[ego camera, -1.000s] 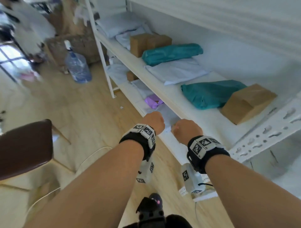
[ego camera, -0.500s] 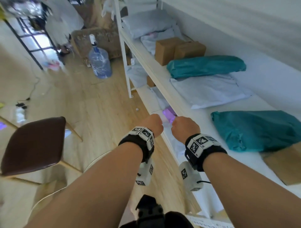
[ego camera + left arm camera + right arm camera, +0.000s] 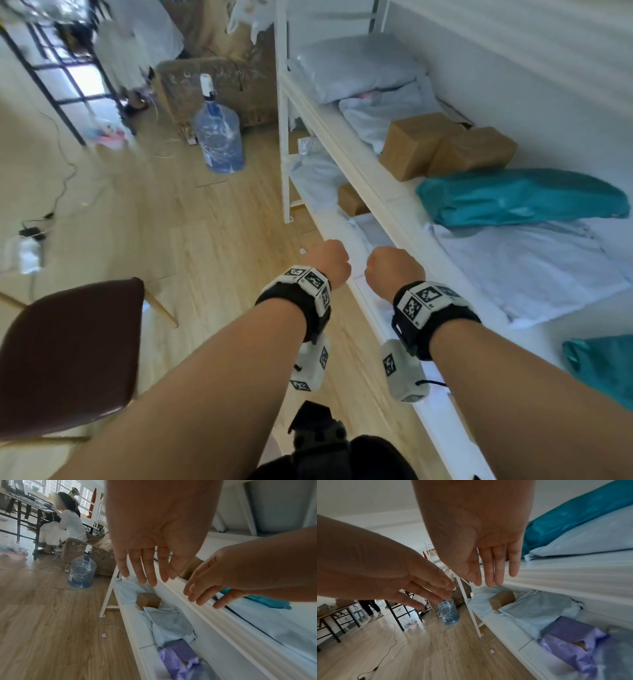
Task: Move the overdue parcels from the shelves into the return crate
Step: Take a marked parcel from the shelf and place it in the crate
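Both my left hand (image 3: 154, 538) and right hand (image 3: 476, 534) hang empty, fingers straight and relaxed, beside the shelf edge (image 3: 387, 212). The pale blue parcel (image 3: 169, 626) lies on the lower shelf just below them, right of the floor. I judge it soft, light and slippery: best gripped by a bunched edge.

teal parcel (image 3: 597, 371) cut off at right edge, purple parcel (image 3: 570, 644) perhaps torn, blurred

white shelves (image 3: 368, 178) hold teal bags (image 3: 520, 198), brown boxes (image 3: 416, 149).
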`<state>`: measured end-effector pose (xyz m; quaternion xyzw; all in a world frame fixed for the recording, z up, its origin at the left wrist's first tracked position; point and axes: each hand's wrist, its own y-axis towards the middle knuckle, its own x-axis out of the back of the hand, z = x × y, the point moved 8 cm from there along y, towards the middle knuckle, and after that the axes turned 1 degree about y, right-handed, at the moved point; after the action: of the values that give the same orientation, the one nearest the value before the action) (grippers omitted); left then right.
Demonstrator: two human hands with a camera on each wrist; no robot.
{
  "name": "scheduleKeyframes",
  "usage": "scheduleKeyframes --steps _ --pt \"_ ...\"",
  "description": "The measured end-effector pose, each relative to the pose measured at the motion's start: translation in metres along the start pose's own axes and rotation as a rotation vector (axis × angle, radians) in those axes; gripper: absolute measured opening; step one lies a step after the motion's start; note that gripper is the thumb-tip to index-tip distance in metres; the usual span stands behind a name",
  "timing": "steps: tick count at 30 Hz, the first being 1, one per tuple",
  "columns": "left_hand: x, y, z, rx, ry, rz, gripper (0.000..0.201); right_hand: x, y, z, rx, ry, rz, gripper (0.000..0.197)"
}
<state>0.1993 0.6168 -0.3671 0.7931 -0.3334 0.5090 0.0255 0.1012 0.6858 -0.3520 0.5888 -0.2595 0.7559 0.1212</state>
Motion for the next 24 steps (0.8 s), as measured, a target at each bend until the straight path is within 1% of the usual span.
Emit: scheduleKeyframes --steps 4,6,9,13,16,18,21,24 --pt "0.046 0.045 0.048 -0.04 -0.017 0.024 0.032 -0.01 0.049 0.057 -0.05 0.04 0.051 0.023" --pt "0.066 0.068 0.07 -0.046 -0.047 0.04 0.034 -0.012 0.07 0.085 -0.061 0.077 0.022 0.024" --pt "0.085 0.102 0.096 -0.033 -0.061 0.025 0.032 -0.013 0.102 0.118 -0.03 0.088 -0.011 0.023" --pt "0.095 0.139 0.111 -0.047 -0.1 0.04 0.029 0.001 0.136 0.13 -0.089 0.061 -0.029 0.022" --pt "0.109 0.173 0.117 -0.056 -0.102 0.025 0.027 0.008 0.164 0.131 -0.146 0.134 -0.032 0.021" --pt "0.119 0.197 0.121 -0.045 -0.114 0.013 0.027 0.013 0.185 0.134 -0.176 0.145 -0.027 0.026" --pt "0.135 0.235 0.123 -0.038 -0.123 0.014 0.029 0.026 0.225 0.137 -0.184 0.169 -0.05 0.026" --pt "0.16 0.284 0.114 -0.079 -0.083 -0.014 0.029 0.04 0.28 0.134 -0.203 0.227 -0.102 0.017"
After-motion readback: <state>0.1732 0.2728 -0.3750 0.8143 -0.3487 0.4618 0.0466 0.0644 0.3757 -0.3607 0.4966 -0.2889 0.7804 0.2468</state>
